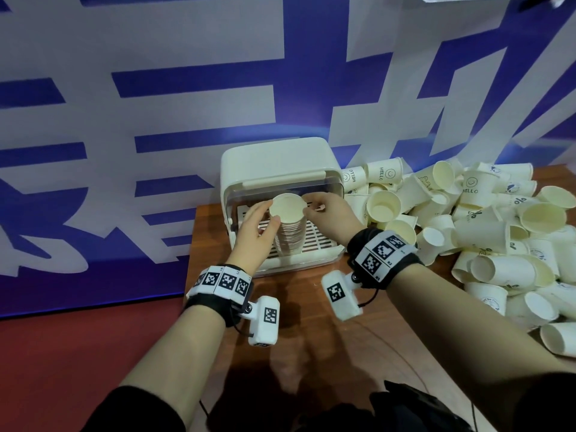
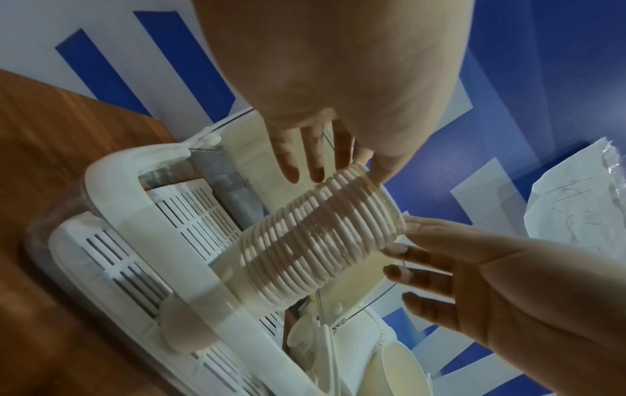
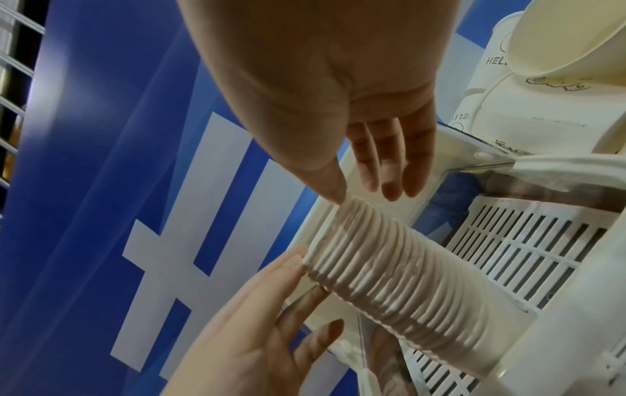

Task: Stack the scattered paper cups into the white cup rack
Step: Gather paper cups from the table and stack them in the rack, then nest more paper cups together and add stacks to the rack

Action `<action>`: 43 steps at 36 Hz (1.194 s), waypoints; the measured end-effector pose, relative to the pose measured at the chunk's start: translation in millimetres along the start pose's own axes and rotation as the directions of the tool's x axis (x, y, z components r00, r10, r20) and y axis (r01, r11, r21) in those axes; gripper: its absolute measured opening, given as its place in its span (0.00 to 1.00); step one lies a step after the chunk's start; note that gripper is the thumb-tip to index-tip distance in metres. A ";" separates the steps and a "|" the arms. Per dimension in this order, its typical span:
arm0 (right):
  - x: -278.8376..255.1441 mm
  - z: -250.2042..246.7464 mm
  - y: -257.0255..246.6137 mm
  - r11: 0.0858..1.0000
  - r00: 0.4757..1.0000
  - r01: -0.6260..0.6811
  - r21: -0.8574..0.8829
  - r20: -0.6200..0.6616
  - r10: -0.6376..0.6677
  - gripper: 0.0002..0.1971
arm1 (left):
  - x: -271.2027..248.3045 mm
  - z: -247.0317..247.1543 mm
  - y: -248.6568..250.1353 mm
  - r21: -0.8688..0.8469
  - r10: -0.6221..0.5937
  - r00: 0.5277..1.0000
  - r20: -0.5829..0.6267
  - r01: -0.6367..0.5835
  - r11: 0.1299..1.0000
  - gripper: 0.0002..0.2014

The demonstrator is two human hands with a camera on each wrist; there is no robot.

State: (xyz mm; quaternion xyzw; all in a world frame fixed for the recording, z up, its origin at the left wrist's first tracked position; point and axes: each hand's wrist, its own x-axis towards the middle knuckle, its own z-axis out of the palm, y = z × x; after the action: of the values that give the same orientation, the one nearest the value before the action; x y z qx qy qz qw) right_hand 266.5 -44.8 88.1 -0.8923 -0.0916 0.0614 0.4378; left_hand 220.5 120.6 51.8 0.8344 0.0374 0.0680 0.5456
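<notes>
A tall stack of nested paper cups (image 1: 288,232) stands upright on the slatted tray (image 1: 314,236) of the white cup rack (image 1: 274,160), whose lid is swung up. My left hand (image 1: 269,213) touches the left side of the top cup's rim with straight fingers. My right hand (image 1: 311,207) touches the right side the same way. In the left wrist view the left hand (image 2: 338,163) reaches the stack (image 2: 321,235) from above, the right hand (image 2: 423,268) from the side. The right wrist view shows my right hand (image 3: 365,187), its thumb on the stack (image 3: 389,270), with the left hand (image 3: 271,294) opposite.
A big heap of loose paper cups (image 1: 486,219) covers the wooden table (image 1: 311,322) right of the rack, some printed HELLO. A blue and white banner (image 1: 156,88) stands close behind the rack. The table's left edge drops to red floor (image 1: 62,353).
</notes>
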 end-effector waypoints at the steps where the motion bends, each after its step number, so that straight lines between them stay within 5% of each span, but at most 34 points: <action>1: -0.3 0.3 0.6 1.000 1.000 0.004 -0.015 -0.002 -0.004 0.17 | 0.0 0.0 -0.5 0.008 0.000 1.000 0.001 0.000 1.000 0.20; 9: -8.1 -10.5 3.6 0.998 0.986 -0.063 -0.023 0.151 0.066 0.26 | -1.0 1.0 4.4 0.088 -0.024 0.999 0.025 0.022 0.996 0.20; 13: -15.6 -21.4 10.6 0.994 0.987 -0.114 0.001 0.114 0.113 0.29 | 0.7 2.4 10.9 0.153 -0.021 1.000 -0.019 0.023 0.988 0.23; 21: -39.0 -55.1 34.9 0.987 0.987 -0.158 0.031 0.016 0.158 0.20 | -7.4 23.8 35.7 0.289 0.145 0.985 -0.092 -0.113 0.951 0.24; 32: -50.6 -103.4 85.7 0.963 0.958 -0.269 0.014 -0.103 0.269 0.16 | -13.6 73.1 58.3 0.316 0.316 0.948 0.038 -0.311 0.896 0.22; 43: -50.1 -132.3 137.0 0.960 0.966 -0.259 -0.105 -0.051 0.255 0.18 | 8.0 133.2 60.3 0.345 0.262 0.953 0.153 -0.300 0.890 0.20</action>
State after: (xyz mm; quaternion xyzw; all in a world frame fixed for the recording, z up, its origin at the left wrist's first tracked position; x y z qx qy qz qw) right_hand 257.7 -239.8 61.6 -0.9206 0.0299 0.0960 0.3774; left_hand 248.3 -23.2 54.9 0.9198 -0.0999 0.0953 0.3672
